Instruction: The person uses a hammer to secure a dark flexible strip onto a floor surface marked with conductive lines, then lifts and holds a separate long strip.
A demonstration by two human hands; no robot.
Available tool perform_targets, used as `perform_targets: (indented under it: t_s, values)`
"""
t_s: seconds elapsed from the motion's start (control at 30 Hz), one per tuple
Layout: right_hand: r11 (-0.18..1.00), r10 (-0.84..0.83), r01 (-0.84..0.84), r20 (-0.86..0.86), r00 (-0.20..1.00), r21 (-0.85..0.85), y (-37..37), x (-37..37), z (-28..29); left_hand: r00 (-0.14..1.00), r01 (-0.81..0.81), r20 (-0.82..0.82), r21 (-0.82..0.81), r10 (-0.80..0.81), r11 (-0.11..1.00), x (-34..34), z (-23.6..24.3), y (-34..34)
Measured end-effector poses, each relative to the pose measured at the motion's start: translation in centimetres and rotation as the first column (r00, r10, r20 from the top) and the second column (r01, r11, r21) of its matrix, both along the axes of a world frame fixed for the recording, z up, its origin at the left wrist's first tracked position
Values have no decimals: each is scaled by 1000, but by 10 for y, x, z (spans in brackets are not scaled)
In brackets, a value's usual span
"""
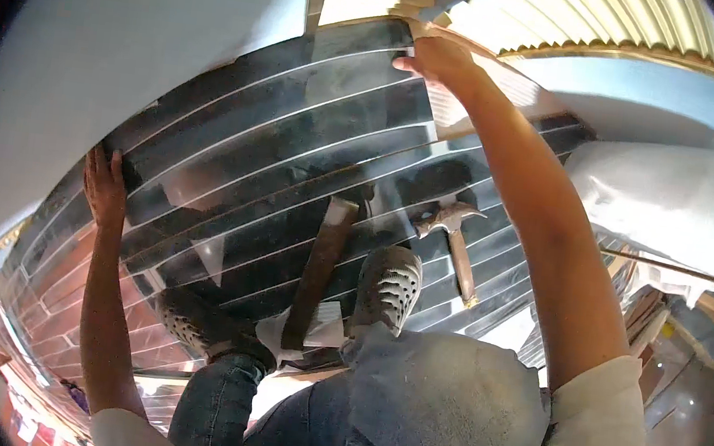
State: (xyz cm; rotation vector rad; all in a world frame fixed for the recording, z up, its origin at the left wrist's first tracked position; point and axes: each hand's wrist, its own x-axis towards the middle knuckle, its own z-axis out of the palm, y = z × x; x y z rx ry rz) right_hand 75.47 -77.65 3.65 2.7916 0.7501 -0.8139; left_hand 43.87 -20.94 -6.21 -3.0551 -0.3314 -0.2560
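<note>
Beyond the hammer (457, 256) we see a dark striped panel (280, 126), seemingly mostly laid, a pale stretch (453, 113) beside it perhaps left uncovered, our left hand (105, 187) flat-fingered left of the hammer, our right hand (444, 62) beyond it, grip impossible to tell.

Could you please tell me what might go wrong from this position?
The hammer lies beside the right shoe, so a shift of that foot could perhaps kick it or land on it.

The long brown bar lies between the two shoes and might trip the person on stepping.

The left hand has its fingers at the edge of the dark striped surface, near the wall; they might get pinched if anything moved there.
</note>
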Motion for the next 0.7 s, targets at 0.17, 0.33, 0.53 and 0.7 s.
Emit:
perform_targets:
  t_s: [0.17, 0.33, 0.53, 0.7]
  values:
    - [986, -35, -8, 260, 965, 166, -17, -12, -8, 996, -88, -29, -109, 86, 990, 6, 3, -13]
    - [946, -254, 194, 221, 942, 260, 3, -23, -8, 990, 113, -94, 122, -102, 986, 2, 5, 22]
    - [900, -285, 191, 196, 938, 393, -10, -32, -9, 1000, -22, 8, -178, 24, 984, 16, 18, -16]
    - [883, -290, 220, 113, 950, 415, -16, -27, -9, 993, -64, 87, -110, 73, 992, 21, 17, -32]
